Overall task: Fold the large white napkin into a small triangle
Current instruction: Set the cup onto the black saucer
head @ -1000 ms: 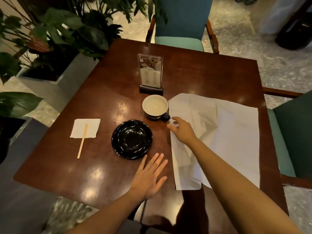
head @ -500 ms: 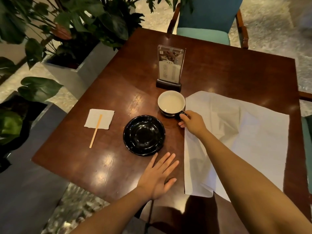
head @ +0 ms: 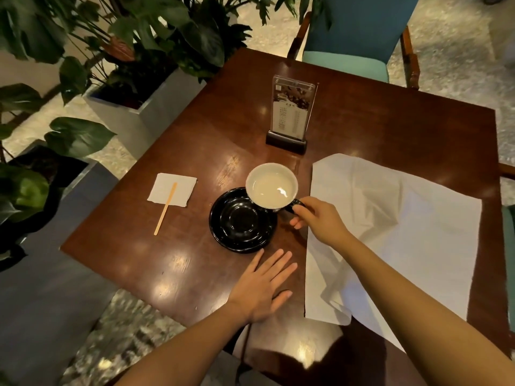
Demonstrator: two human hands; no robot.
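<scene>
Folding is not yet begun: the large white napkin (head: 395,235) lies spread, rumpled, on the desk (head: 390,129). The right hand (head: 320,221) pinches the coffee cup (head: 271,188) handle above the saucer (head: 242,221); the left hand (head: 264,285) rests flat, fingers spread, holding nothing.

A dark, glossy square wooden bench (head: 390,129) catches round glints of warm overhead light, standing on a pale speckled stone floor (head: 451,43). At its far side sits a teal upholstered chair with wooden arms (head: 359,37), and to the left broad-leaved green plants (head: 156,32) rise from grey rectangular planters (head: 145,112).
</scene>
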